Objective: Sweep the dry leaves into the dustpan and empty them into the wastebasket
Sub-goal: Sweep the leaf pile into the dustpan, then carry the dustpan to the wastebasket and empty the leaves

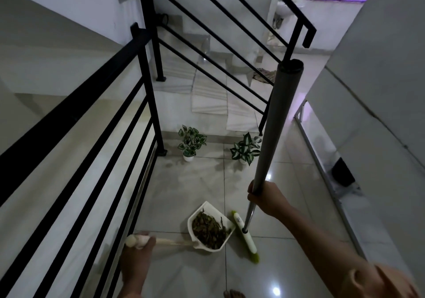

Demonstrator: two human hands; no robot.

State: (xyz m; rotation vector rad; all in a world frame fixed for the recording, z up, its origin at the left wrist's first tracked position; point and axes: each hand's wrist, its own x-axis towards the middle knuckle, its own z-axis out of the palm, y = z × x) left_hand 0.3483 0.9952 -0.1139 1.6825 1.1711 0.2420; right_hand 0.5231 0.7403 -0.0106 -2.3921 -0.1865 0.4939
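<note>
A white dustpan [197, 215] lies on the tiled floor, holding a heap of dry brown leaves [208, 230]. My left hand [138, 250] grips the end of its long cream handle at the lower left. My right hand [264, 197] grips the grey pole of a broom [274, 125], which stands nearly upright. The broom's white and green head [245, 235] rests on the floor right beside the dustpan's open edge, a few leaves between them. No wastebasket is in view.
A black metal railing [96, 104] runs along the left, and another railing [230, 44] slants down the stairs ahead. Two small potted plants [190, 142] [246, 148] stand at the foot of the steps. A wall and a dark object [341, 172] lie right.
</note>
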